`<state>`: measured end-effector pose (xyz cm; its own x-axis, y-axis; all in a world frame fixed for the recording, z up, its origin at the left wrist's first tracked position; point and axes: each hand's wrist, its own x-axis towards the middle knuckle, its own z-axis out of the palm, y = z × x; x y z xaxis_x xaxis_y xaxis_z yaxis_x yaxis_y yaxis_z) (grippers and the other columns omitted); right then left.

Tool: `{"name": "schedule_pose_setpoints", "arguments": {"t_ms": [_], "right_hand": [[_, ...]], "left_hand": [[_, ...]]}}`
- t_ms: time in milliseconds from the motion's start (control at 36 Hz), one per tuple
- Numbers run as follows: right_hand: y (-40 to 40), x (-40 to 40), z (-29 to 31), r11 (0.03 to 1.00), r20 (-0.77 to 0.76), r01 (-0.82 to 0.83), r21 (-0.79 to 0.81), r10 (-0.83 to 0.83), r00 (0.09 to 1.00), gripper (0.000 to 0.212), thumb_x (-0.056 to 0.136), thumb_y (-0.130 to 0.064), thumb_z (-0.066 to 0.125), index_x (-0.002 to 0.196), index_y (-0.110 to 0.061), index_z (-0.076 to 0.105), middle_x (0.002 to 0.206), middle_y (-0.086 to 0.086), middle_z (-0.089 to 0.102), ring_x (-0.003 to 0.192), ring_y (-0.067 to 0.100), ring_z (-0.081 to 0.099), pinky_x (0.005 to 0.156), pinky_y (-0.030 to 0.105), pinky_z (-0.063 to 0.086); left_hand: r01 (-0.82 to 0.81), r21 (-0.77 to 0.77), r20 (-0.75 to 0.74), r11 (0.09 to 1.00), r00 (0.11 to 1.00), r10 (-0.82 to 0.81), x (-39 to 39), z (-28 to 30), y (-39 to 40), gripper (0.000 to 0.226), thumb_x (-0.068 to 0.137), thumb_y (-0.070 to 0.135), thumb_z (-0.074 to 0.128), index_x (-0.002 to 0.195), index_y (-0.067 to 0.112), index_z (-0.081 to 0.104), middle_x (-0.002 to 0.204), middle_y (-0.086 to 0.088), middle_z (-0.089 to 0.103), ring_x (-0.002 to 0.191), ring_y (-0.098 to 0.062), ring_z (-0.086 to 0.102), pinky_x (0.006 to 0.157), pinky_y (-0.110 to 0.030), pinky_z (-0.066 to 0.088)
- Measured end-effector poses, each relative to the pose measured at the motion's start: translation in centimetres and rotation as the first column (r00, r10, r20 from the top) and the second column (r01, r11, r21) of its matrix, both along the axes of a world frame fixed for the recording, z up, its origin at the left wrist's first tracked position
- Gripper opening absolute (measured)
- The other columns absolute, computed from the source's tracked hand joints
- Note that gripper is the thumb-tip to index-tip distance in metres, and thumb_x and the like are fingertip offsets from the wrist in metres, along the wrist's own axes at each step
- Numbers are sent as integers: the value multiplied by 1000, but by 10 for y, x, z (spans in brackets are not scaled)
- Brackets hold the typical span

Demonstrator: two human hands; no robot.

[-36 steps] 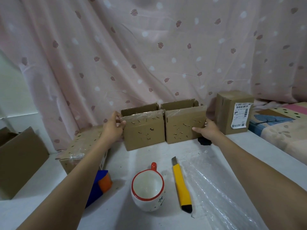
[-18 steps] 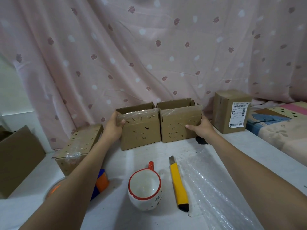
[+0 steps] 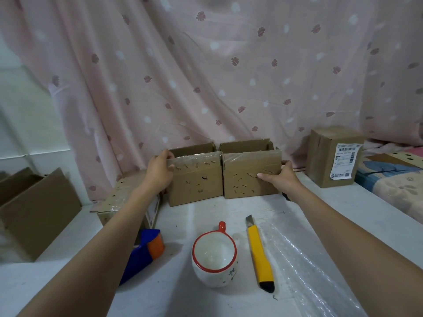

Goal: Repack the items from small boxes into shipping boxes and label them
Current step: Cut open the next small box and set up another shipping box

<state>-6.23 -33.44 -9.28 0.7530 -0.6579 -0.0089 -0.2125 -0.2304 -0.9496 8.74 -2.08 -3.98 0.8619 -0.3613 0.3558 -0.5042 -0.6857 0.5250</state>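
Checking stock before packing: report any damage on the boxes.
The two open brown cardboard boxes held between the left hand and right hand have fronts peppered with small ragged tears.

Matt cardboard boxes [image 3: 196,179], glossy ceramic mug [image 3: 214,259], crinkled clear plastic sheet [image 3: 315,266].

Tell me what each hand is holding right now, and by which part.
The left hand grips the left open box at its upper left corner. The right hand holds the right open box at its right edge, thumb across the front.
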Motion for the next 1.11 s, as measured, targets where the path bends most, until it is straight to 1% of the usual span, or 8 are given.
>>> {"name": "schedule_pose_setpoints", "arguments": {"t_ms": [139, 278, 389, 500, 694, 861, 1000, 1111], "right_hand": [[4, -4, 23, 942, 131, 68, -327, -26, 991, 122, 68, -33, 92, 154, -42, 5, 163, 4, 20, 145, 27, 31, 114, 47, 34], [22, 5, 53, 489, -105, -110, -865, 38, 994, 86, 78, -46, 81, 149, -39, 33, 162, 3, 21, 146, 35, 24, 114, 55, 34], [52, 20, 69, 371, -367, -365, -854, 68, 928, 66, 84, -28, 79, 142, -19, 48, 135, 8, 59, 123, 30, 54, 99, 43, 44], [63, 21, 75, 333, -361, -342, -879, 6, 933, 26, 83, 2, 63, 102, -15, 59, 101, 8, 67, 86, 27, 56, 74, 34, 35], [58, 8, 83, 370, -310, -294, -881, 16, 950, 28, 84, 8, 56, 83, -19, 57, 96, 8, 66, 98, 34, 60, 76, 35, 41], [62, -8, 101, 299, -222, -185, -936, -95, 971, 32, 88, 8, 56, 102, -22, 56, 98, 6, 58, 104, 33, 59, 94, 46, 41], [72, -15, 116, 317, -203, -176, -932, -53, 978, 38, 92, 4, 56, 117, -23, 57, 100, 1, 53, 98, 26, 50, 101, 44, 37], [94, -22, 124, 182, -165, -149, -972, -76, 983, 49, 87, 5, 58, 129, -21, 54, 101, 3, 56, 99, 25, 50, 96, 41, 35]], "left_hand": [[25, 35, -5, 999, 1000, -25, -6, -1, -1, 35, 96, 5, 58, 129, 14, 51, 128, -17, 45, 123, -34, 45, 103, -35, 37], [42, 168, 222, 985, 972, -80, -1, -8, -4, 50, 88, 1, 62, 133, 18, 55, 142, -13, 40, 131, -38, 38, 113, -51, 33], [27, 274, 367, 961, 921, -130, -11, -11, -14, 55, 89, 0, 54, 142, 18, 50, 137, -10, 51, 134, -34, 40, 119, -58, 18], [21, 305, 366, 952, 920, -138, -9, -12, -9, 53, 95, 7, 51, 145, 24, 46, 133, -10, 56, 127, -34, 48, 113, -52, 32], [169, 290, 266, 942, 931, -249, 5, -13, 6, 57, 101, 17, 51, 151, 40, 37, 127, -8, 53, 115, -28, 53, 92, -45, 52], [145, 297, 256, 944, 940, -225, 7, -5, 0, 61, 100, 10, 47, 151, 43, 37, 110, -6, 52, 95, -28, 57, 78, -47, 55], [131, 288, 271, 949, 939, -212, 8, -3, -5, 71, 93, 4, 44, 151, 42, 27, 119, -11, 54, 105, -33, 56, 79, -52, 54], [141, 248, 260, 959, 943, -206, 6, 2, -7, 47, 95, 8, 46, 138, 28, 44, 127, -13, 56, 109, -36, 58, 83, -52, 53]]}}
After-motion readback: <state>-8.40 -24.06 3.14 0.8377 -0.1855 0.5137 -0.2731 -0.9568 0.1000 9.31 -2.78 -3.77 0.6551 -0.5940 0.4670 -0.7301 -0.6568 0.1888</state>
